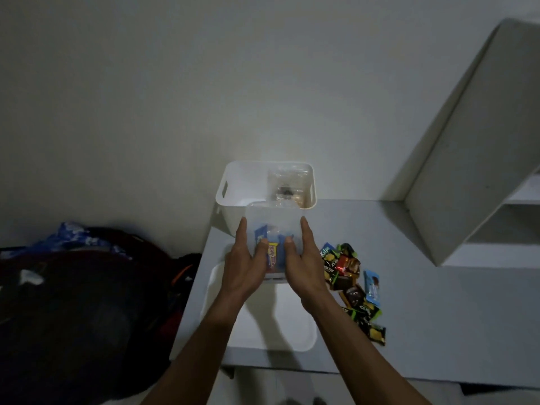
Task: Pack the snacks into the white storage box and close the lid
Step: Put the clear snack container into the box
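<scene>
Shelving (455, 159), tall and white, is leaning into view at the right, and a dark heap of bags (79, 311) is filling the left side beside the white table (423, 317). At the table's far edge the white storage box (233, 182) is standing open, with something clear and crumpled lying in its right half; the light is too dim to tell what it is. A flat white lid (263, 325) is lying on the near part of the table under the forearms. Between lid and box, a smaller clear container (273, 217) is being held just in front of the storage box, its far rim overlapping the box's near wall. The left hand (244, 264) is pressing flat against its left side and the right hand (304, 264) against its right side, fingers straight and pointing away, thumbs hooking over the near face. Both arms are reaching forward from the bottom of the view, converging on the container. Inside it, a few snack bars (273, 254) in blue and yellow wrappers are standing between the thumbs. Loose snacks (350, 285) are lying scattered on the table just right of the right hand.
</scene>
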Demonstrator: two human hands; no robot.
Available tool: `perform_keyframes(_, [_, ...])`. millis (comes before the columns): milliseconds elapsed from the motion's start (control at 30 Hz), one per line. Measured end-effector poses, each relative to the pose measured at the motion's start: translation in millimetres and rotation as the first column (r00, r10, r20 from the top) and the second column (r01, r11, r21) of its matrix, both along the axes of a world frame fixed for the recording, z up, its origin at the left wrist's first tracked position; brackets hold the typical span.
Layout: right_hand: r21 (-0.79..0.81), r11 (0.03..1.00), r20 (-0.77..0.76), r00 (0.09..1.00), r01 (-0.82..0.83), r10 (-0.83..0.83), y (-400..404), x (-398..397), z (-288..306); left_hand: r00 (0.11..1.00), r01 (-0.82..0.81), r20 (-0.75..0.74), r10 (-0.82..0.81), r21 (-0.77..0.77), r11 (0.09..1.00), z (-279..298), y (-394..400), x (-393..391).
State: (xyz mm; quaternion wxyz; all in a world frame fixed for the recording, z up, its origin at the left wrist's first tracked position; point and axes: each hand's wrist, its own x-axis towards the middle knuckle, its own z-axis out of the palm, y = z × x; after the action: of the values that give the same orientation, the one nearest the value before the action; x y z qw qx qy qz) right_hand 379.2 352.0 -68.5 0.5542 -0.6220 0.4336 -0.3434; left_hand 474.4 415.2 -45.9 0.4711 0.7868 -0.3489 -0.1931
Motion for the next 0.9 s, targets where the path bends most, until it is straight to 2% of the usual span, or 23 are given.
perform_keyframes(167, [-0.063, 0.998, -0.029, 0.999, 0.032, -0.034, -40, 51, 19, 1.0, -0.012, -0.013, 0.012, -0.027, 1.0, 24, -37, 53])
perform_keyframes(300, [-0.042, 0.997, 0.023, 0.998, 0.064, -0.063, -87, 98, 36, 1.0, -0.013, 0.015, 0.013, -0.042, 0.999, 34, -91, 110])
perform_keyframes(467, [-0.01, 0.998, -0.007, 0.998, 0.067, -0.067, -151, 152, 38, 0.995, 0.01, -0.095, -0.014, -0.034, 0.999, 26, -160, 174])
perform_keyframes(767, [0.165, 0.986, -0.13, 0.99, -0.037, 0.059, -220, 209, -34, 0.949, 0.04, -0.314, 0.009, 0.148, 0.988, -55, -227, 241])
perform_keyframes(900, [0.268, 0.962, -0.146, 0.984, -0.061, 0.103, -235, 221, -64, 0.953, 0.061, -0.303, 0.015, 0.241, 0.969, -99, -242, 260])
